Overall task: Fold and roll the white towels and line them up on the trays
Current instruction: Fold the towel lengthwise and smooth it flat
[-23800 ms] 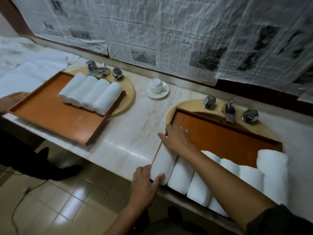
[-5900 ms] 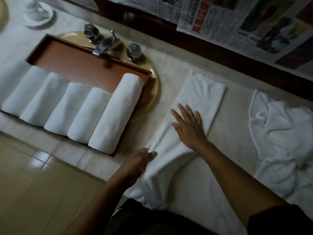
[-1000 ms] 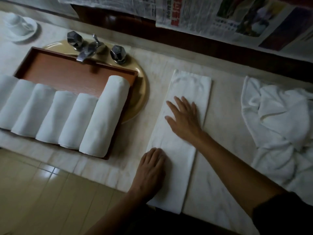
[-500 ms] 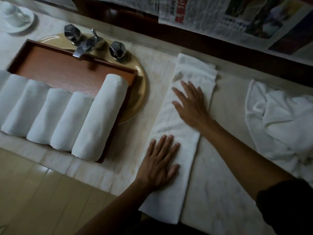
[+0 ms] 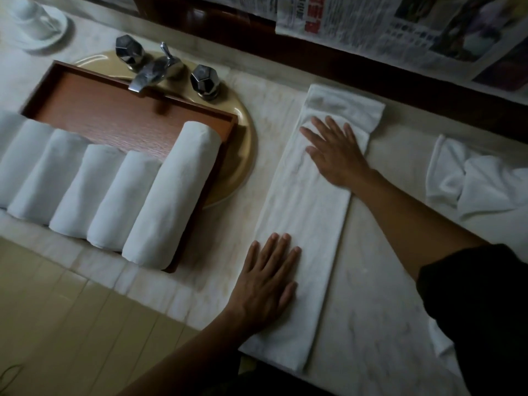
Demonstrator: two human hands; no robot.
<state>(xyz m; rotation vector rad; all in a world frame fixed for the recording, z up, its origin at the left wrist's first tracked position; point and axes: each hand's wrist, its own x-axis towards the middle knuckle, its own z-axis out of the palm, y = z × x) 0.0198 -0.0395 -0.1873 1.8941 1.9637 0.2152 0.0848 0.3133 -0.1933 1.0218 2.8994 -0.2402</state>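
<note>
Lying flat on the counter (image 5: 385, 295), folded towel (image 5: 308, 212) as a long strip, long axis running from the near edge toward the wall. Pressed under straight, spread fingers: left hand (image 5: 265, 284) at the near end, right hand (image 5: 337, 155) toward the far end. Left of the fingers, tray (image 5: 114, 110) holding a row of rolled towels (image 5: 174, 192); right of them, loose towels (image 5: 483, 184).

Washroom vanity (basin (image 5: 243, 155), chrome taps (image 5: 154, 70))
</note>
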